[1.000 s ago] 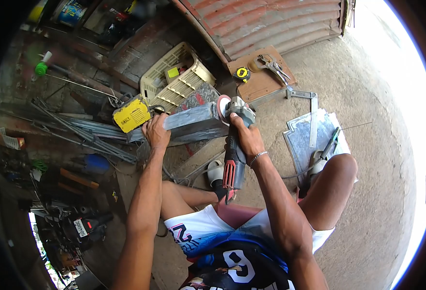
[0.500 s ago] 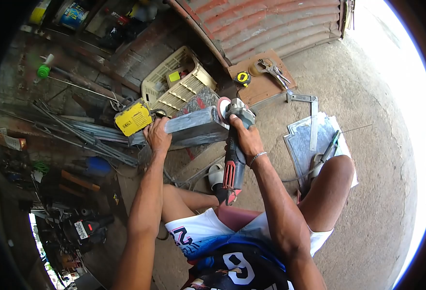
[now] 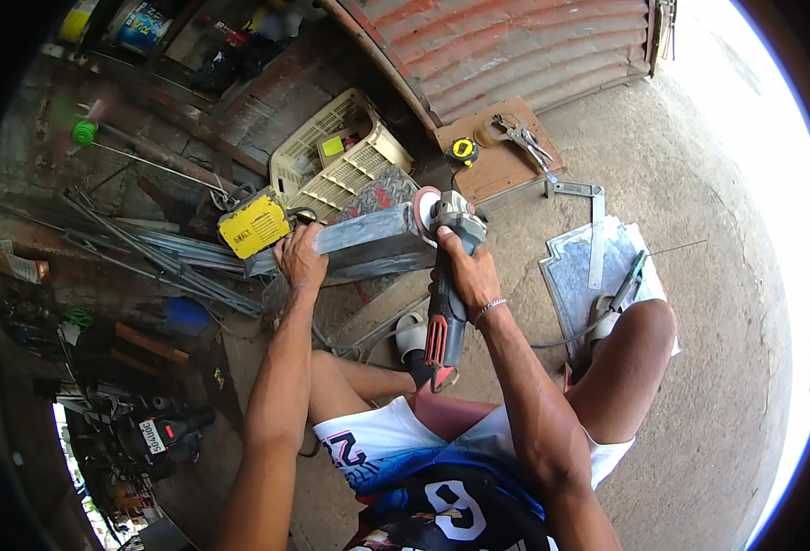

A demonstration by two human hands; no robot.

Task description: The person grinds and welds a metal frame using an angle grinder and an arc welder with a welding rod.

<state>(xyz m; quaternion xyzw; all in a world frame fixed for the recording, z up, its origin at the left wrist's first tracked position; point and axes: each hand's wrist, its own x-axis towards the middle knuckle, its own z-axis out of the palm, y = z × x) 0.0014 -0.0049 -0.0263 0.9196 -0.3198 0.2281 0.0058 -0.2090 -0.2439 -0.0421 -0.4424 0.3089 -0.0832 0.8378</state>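
My right hand is wrapped around an angle grinder, its body pointing down toward my lap. The grinder's disc sits against, or very close to, the right end of a grey sheet-metal box; exact contact cannot be told. My left hand grips the box near its left end, with the fingertips partly hidden. Right behind that hand stands a yellow machine with a dark handle. Under the box lies a worn plate with red marks.
A cream plastic crate stands behind the box. On a wooden board are a tape measure and locking pliers. Metal sheets with a square and an electrode holder lie right. Metal bars lie left.
The grinder has shifted and turned slightly in my right hand, its rear end a little lower. My left hand and the box stay nearly in place.
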